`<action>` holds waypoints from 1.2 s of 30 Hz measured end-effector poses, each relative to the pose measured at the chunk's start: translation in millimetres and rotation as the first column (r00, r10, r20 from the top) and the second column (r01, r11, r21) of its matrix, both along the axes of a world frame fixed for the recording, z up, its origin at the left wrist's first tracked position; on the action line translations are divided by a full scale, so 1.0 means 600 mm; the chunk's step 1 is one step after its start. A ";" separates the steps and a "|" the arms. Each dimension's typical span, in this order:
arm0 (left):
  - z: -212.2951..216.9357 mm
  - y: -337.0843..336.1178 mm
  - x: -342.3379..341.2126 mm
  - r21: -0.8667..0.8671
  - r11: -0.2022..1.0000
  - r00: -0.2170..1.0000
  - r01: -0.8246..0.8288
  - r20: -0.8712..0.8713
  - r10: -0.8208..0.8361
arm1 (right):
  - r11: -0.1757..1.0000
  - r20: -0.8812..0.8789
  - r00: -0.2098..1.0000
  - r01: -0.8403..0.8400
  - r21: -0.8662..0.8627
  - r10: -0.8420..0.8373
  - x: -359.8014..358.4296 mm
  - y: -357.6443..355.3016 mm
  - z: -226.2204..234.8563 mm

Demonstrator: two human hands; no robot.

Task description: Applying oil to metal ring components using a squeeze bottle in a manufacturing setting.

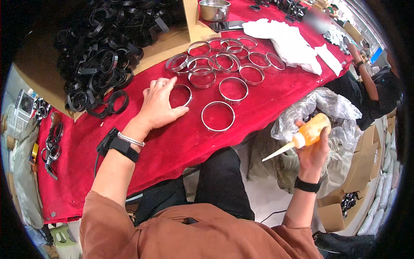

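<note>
My left hand (158, 105) lies flat on the red cloth (181, 138), fingers spread, touching a silver metal ring (181, 95). More silver rings lie around it, one at the front (217, 116), one behind (233, 89), and several further back (215, 58). My right hand (312, 149) is off the table's right edge, above my lap, and grips an orange squeeze bottle (309, 131) with a long pale nozzle pointing down and left.
A heap of black rings (103, 56) fills a cardboard tray at the back left. A steel bowl (214, 9) and white cloths (289, 41) lie at the back. A clear plastic bag (327, 108) and cardboard boxes (340, 207) stand right. Another person (371, 90) sits far right.
</note>
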State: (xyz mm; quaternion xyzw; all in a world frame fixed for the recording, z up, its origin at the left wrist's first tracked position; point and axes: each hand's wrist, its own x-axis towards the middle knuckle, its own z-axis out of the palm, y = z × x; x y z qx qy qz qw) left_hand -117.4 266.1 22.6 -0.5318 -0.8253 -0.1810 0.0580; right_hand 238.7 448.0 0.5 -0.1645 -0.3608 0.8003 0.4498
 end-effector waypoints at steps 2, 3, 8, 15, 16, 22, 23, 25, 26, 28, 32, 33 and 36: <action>0.018 0.002 -0.006 -0.081 0.997 0.999 0.014 0.046 -0.010 | 0.997 -0.012 0.998 -0.058 -0.050 0.058 0.003 -0.019 -0.012; 0.025 -0.002 -0.006 -0.079 0.997 0.999 0.017 0.045 -0.013 | 0.988 -0.028 0.993 -0.115 -0.101 0.112 0.001 -0.025 -0.014; 0.034 -0.064 -0.025 0.490 0.870 0.264 -0.050 0.847 -0.462 | 0.978 -0.149 0.974 -0.184 -0.094 0.169 -0.037 -0.077 0.011; 0.023 -0.149 -0.028 0.677 0.712 -0.456 -0.185 0.583 -0.673 | 0.985 -0.073 0.983 -0.170 0.024 0.171 -0.092 -0.125 0.040; 0.026 -0.155 -0.029 0.692 0.704 -0.469 -0.158 0.575 -0.671 | 0.991 -0.079 0.988 -0.130 0.012 0.130 -0.108 -0.134 0.047; 0.029 -0.172 -0.026 0.672 0.728 -0.559 -0.134 0.556 -0.616 | 0.953 -0.093 0.950 -0.301 -0.033 0.297 -0.160 -0.161 0.061; 0.024 -0.171 -0.028 0.679 0.731 -0.516 -0.069 0.603 -0.609 | 0.939 -0.111 0.937 -0.339 -0.054 0.331 -0.172 -0.172 0.063; 0.021 -0.172 -0.021 0.673 0.733 -0.484 -0.097 0.612 -0.626 | 0.963 -0.123 0.965 -0.244 -0.112 0.231 -0.187 -0.189 0.051; 0.017 -0.173 -0.022 0.699 0.713 -0.412 -0.047 0.637 -0.652 | 0.964 -0.100 0.960 -0.264 -0.007 0.262 -0.193 -0.188 0.044; 0.016 -0.176 -0.019 0.680 0.733 -0.287 -0.025 0.697 -0.657 | 0.965 -0.048 0.968 -0.239 0.108 0.246 -0.213 -0.194 0.053; 0.014 -0.171 -0.020 0.633 0.774 -0.202 0.020 0.761 -0.617 | 0.950 0.109 0.957 -0.281 0.137 0.267 -0.246 -0.200 0.080; 0.015 -0.172 -0.020 0.635 0.773 -0.207 0.019 0.758 -0.618 | 0.950 0.114 0.958 -0.279 0.138 0.264 -0.254 -0.203 0.082; 0.018 -0.175 -0.021 0.611 0.792 -0.123 0.001 0.786 -0.606 | 0.960 0.050 0.973 -0.232 0.155 0.227 -0.268 -0.213 0.087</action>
